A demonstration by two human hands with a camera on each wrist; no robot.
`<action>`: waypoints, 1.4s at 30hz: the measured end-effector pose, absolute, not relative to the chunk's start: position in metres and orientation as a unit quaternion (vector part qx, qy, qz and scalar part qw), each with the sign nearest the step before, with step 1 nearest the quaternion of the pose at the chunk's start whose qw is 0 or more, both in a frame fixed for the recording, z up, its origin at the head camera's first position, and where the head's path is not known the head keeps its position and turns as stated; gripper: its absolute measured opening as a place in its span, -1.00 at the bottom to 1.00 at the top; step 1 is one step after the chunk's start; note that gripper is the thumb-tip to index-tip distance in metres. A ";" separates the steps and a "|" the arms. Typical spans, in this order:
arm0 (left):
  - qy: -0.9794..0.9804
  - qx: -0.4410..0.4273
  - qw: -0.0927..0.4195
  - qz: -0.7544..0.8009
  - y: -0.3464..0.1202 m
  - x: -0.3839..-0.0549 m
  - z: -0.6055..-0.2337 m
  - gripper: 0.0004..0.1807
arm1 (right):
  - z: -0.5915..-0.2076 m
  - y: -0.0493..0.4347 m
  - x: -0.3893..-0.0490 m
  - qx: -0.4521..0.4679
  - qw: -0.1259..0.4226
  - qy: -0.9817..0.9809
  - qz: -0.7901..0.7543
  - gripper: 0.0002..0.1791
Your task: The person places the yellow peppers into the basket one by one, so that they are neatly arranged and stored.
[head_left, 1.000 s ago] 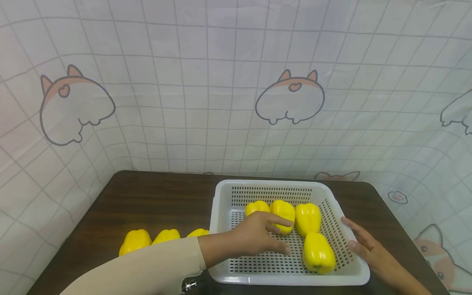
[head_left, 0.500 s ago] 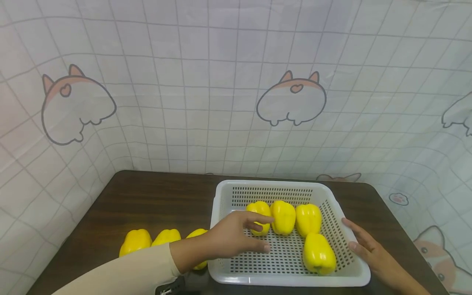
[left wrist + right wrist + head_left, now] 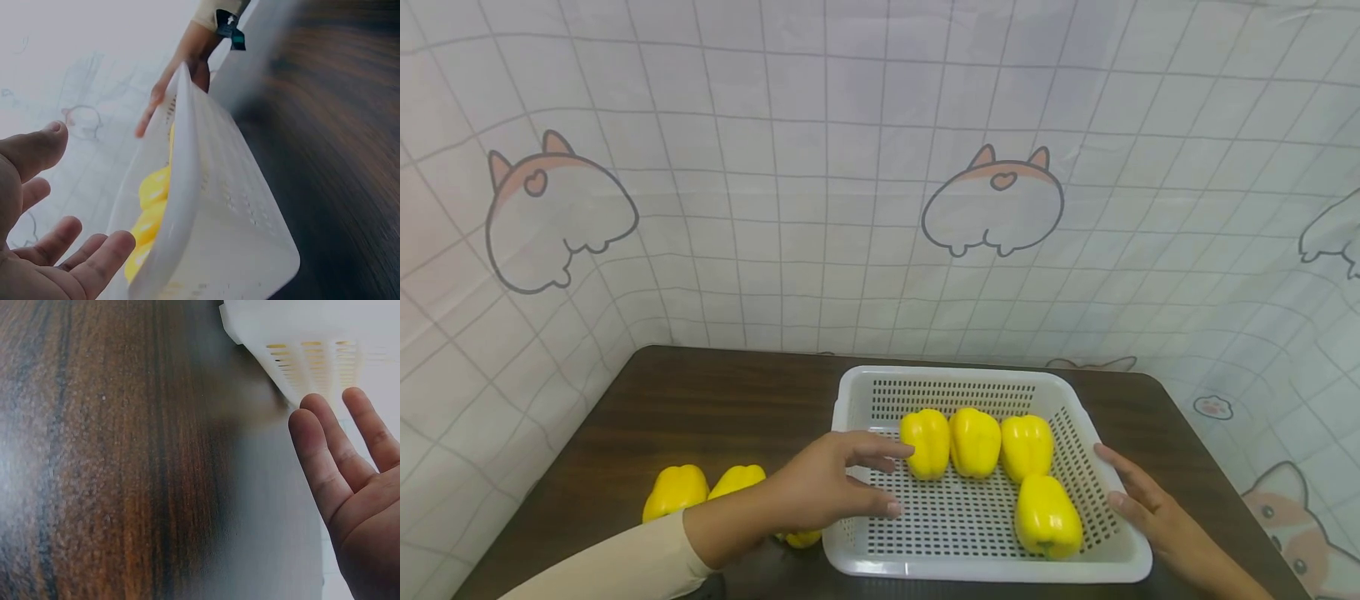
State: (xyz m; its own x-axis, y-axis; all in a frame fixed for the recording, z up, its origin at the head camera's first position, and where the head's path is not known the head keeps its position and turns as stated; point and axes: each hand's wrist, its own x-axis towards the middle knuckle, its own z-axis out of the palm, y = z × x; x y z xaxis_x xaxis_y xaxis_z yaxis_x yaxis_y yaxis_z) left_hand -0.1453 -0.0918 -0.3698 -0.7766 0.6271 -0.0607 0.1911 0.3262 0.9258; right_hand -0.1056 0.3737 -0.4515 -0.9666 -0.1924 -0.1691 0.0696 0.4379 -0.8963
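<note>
My left hand is over the left rim of the white perforated basket, with thumb and fingers spread and nothing between them. Several yellow bell peppers lie inside: a row of three along the back, including the leftmost pepper, and one front-right pepper. Under my left wrist a pepper on the table is mostly hidden. My right hand rests against the basket's right side, its fingers extended in the right wrist view.
Two more yellow peppers, the far-left one and its neighbour, stand on the dark wooden table left of the basket. A white grid-patterned cloth with cartoon animals hangs behind and around the table.
My left hand has drawn back leftward from above the peppers to the basket's left rim, uncovering the leftmost pepper inside. The right hand and basket stay in place.
</note>
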 end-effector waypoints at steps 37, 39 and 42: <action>0.825 0.242 0.121 0.496 -0.211 -0.142 -0.386 -0.42 | -0.454 0.374 -0.105 -0.032 0.134 0.827 -0.546 -0.28; 0.828 0.252 0.114 0.488 -0.218 -0.142 -0.387 -0.43 | -0.454 0.374 -0.106 -0.030 0.135 0.826 -0.546 -0.28; 0.832 0.258 0.105 0.480 -0.229 -0.143 -0.387 -0.45 | -0.453 0.372 -0.106 -0.025 0.132 0.828 -0.544 -0.28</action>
